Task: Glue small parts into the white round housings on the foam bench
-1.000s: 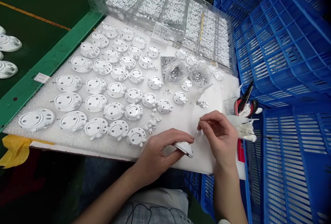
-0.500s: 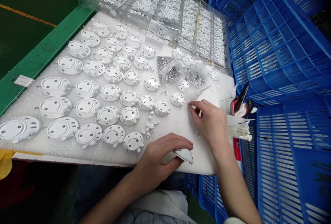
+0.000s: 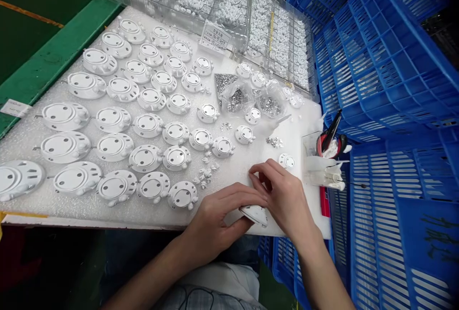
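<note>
Near the front edge of the foam-covered table, my left hand [image 3: 220, 219] grips a white oval plastic piece [image 3: 255, 214] between thumb and fingers, tilted and partly covered by them. Just behind it is my right hand [image 3: 278, 193], its thumb and fingertips pinched together; whatever they hold, if anything, is too small to make out. Small white parts [image 3: 205, 175] lie to the left of my hands. Beyond my right hand are a heap of tiny silver and white bits [image 3: 274, 142] and a round white piece [image 3: 286, 160].
Rows of white oval pieces [image 3: 147, 124] cover the left of the foam sheet. Clear bags of metal bits [image 3: 236, 100] lie mid-table, before clear trays [image 3: 193, 9] of white parts. A holder with scissors [image 3: 332, 140] and white bottles stands right, beside blue crates [image 3: 380, 66].
My right hand has come back toward me and down, close to my left hand, uncovering the small heap and round piece. The left hand keeps its grip. The view has shifted slightly.
</note>
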The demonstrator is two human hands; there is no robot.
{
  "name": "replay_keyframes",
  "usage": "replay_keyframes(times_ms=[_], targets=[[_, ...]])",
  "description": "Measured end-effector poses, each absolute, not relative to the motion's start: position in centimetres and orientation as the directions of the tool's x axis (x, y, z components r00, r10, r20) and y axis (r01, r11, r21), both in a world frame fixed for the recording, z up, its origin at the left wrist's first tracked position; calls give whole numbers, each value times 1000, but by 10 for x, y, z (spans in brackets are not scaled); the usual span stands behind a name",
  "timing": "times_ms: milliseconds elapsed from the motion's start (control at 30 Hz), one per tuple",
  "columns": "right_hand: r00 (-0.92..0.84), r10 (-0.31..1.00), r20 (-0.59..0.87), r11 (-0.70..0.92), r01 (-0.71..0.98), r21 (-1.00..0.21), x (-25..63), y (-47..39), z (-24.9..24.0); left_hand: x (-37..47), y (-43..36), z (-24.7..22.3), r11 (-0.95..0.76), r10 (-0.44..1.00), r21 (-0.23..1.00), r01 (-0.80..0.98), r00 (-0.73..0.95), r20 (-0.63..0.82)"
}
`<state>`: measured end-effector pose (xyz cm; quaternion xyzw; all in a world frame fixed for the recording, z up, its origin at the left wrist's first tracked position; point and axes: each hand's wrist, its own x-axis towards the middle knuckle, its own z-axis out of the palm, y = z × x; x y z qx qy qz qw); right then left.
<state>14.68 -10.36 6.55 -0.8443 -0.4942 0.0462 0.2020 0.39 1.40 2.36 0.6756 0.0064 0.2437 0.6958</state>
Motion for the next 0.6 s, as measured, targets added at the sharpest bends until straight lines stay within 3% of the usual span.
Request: replay_keyframes(times_ms=[200, 467, 600], targets=[[560, 811, 169, -449, 782, -433, 151, -109, 70, 3, 14, 24, -34, 346, 950, -311, 888, 303], [471, 878, 85, -413, 835, -364, 152, -104, 61, 2, 11, 25, -49, 380, 947, -318, 871, 312], [516, 848, 121, -360, 729, -581, 153, -109, 70, 3, 11, 25, -59, 457, 955, -292, 842, 286]])
